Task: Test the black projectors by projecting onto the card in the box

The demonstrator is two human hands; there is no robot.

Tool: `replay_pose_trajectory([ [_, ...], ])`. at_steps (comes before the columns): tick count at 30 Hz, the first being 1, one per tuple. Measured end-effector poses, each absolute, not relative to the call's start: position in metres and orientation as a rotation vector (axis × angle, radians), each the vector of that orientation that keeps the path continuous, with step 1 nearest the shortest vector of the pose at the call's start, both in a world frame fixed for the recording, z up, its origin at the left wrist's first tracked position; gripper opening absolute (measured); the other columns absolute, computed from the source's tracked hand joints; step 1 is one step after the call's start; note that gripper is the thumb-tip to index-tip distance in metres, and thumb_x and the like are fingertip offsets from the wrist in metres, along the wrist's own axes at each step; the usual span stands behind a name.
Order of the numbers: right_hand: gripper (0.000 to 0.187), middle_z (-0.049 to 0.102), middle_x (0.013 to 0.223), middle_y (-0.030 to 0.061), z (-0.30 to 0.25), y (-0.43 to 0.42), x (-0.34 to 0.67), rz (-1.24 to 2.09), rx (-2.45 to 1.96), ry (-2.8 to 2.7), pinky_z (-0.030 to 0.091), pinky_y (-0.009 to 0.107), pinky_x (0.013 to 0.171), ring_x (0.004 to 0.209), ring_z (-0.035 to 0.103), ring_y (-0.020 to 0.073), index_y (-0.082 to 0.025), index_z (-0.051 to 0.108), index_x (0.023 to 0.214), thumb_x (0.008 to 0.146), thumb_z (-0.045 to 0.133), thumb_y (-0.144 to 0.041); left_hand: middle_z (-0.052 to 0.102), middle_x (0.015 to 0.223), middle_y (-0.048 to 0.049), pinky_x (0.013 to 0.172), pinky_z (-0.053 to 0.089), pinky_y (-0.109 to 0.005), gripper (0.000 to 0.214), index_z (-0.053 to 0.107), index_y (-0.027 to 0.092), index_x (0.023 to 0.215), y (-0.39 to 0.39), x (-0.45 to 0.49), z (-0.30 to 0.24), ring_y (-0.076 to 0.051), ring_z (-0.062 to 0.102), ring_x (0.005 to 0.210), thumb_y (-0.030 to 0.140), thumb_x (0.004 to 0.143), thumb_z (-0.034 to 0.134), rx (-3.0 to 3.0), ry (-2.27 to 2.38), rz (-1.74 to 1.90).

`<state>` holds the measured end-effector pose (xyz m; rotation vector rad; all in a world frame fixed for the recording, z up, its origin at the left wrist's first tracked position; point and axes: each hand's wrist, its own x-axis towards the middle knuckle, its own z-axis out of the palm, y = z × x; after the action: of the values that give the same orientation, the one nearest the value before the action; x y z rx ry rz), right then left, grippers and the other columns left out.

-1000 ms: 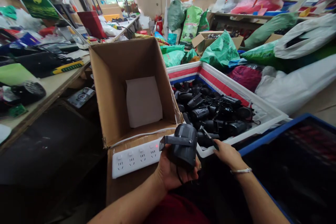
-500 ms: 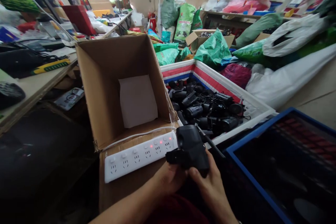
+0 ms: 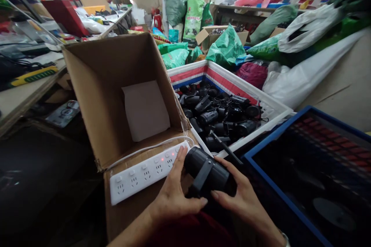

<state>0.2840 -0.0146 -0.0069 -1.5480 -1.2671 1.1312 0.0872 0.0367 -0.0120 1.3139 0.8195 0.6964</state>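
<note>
A black cylindrical lamp-like device (image 3: 216,171) with a flat bracket across its side is held low in front of me. My right hand (image 3: 246,197) grips it from the right, thumb on the near side and fingers around the far side. My left hand (image 3: 174,193) is at its left end, thumb and fingers spread apart, with the thumb by the bracket's lower end. Just left of the device lies a white power strip (image 3: 145,177) on a cardboard surface, some of its red lights lit. My left fingers partly cover the strip's right end.
An open cardboard box (image 3: 110,69) stands behind the strip. Beside it, a white-rimmed tub (image 3: 249,81) holds several similar black devices (image 3: 208,115). A thin dark bar (image 3: 226,147) crosses the tub's near rim. A blue-edged crate (image 3: 278,185) is at right; a cluttered workbench (image 3: 37,85) at left.
The device has turned, now showing its round side and bracket. My left hand has come out from beneath it and spread its fingers. The view has shifted slightly.
</note>
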Motion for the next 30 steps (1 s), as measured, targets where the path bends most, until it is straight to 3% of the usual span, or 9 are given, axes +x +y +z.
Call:
replay_pose_trajectory([
  [4, 0.070, 0.060, 0.121, 0.0050, -0.007, -0.020, 0.295, 1.200, -1.507, -1.318, 0.047, 0.038, 0.090, 0.107, 0.057, 0.0267, -0.027, 0.047, 0.128, 0.066, 0.074, -0.041, 0.049, 0.139, -0.0142, 0.109, 0.035, -0.043, 0.086, 0.036, 0.014, 0.140, 0.044, 0.083, -0.003, -0.032, 0.044, 0.129, 0.009, 0.060, 0.069, 1.229, 0.798, 0.664],
  [8, 0.067, 0.058, 0.122, 0.0041, -0.011, -0.028, 0.298, 1.241, -1.474, -1.274, 0.044, 0.040, 0.092, 0.112, 0.053, 0.0282, -0.031, 0.046, 0.127, 0.068, 0.074, -0.044, 0.065, 0.121, -0.0070, 0.098, 0.047, -0.034, 0.058, 0.056, 0.018, 0.125, 0.049, 0.078, 0.004, -0.025, 0.061, 0.111, 0.009, 0.069, 0.067, 1.249, 0.837, 0.634],
  [12, 0.051, 0.047, 0.136, 0.0023, -0.017, -0.034, 0.293, 1.236, -1.389, -1.165, 0.038, 0.043, 0.101, 0.123, 0.046, 0.0277, -0.036, 0.048, 0.121, 0.075, 0.069, -0.042, 0.069, 0.114, -0.0022, 0.090, 0.051, -0.027, 0.049, 0.058, 0.022, 0.124, 0.047, 0.075, 0.003, -0.020, 0.065, 0.102, 0.013, 0.076, 0.065, 1.298, 0.857, 0.671],
  [17, 0.039, 0.035, 0.147, -0.0007, -0.022, -0.038, 0.292, 1.223, -1.349, -1.169, 0.027, 0.047, 0.109, 0.135, 0.032, 0.0279, -0.038, 0.051, 0.117, 0.081, 0.063, -0.040, 0.073, 0.096, -0.0037, 0.083, 0.055, -0.032, 0.042, 0.062, 0.018, 0.121, 0.045, 0.075, 0.002, -0.022, 0.067, 0.088, 0.021, 0.079, 0.065, 1.481, 0.973, 0.679],
  [23, 0.047, 0.049, 0.132, 0.0033, -0.018, -0.039, 0.291, 1.266, -1.352, -1.127, 0.039, 0.042, 0.098, 0.120, 0.048, 0.0268, -0.035, 0.044, 0.121, 0.079, 0.063, -0.044, 0.071, 0.083, -0.0031, 0.078, 0.057, -0.034, 0.038, 0.064, 0.018, 0.117, 0.044, 0.074, 0.005, -0.019, 0.066, 0.073, 0.024, 0.079, 0.063, 1.555, 1.034, 0.637],
  [26, 0.054, 0.053, 0.127, 0.0047, -0.016, -0.038, 0.289, 1.301, -1.381, -1.075, 0.041, 0.041, 0.095, 0.114, 0.052, 0.0268, -0.032, 0.043, 0.123, 0.076, 0.065, -0.046, 0.072, 0.087, -0.0035, 0.077, 0.057, -0.034, 0.036, 0.065, 0.019, 0.114, 0.044, 0.074, 0.007, -0.019, 0.067, 0.076, 0.024, 0.079, 0.064, 1.545, 1.037, 0.641],
  [30, 0.048, 0.061, 0.115, 0.0055, -0.017, -0.034, 0.288, 1.436, -1.367, -0.903, 0.044, 0.038, 0.085, 0.102, 0.057, 0.0253, -0.026, 0.050, 0.119, 0.077, 0.060, -0.047, 0.074, 0.094, -0.0041, 0.078, 0.057, -0.032, 0.034, 0.066, 0.019, 0.112, 0.046, 0.076, 0.010, -0.020, 0.069, 0.083, 0.021, 0.078, 0.062, 1.551, 1.036, 0.653],
])
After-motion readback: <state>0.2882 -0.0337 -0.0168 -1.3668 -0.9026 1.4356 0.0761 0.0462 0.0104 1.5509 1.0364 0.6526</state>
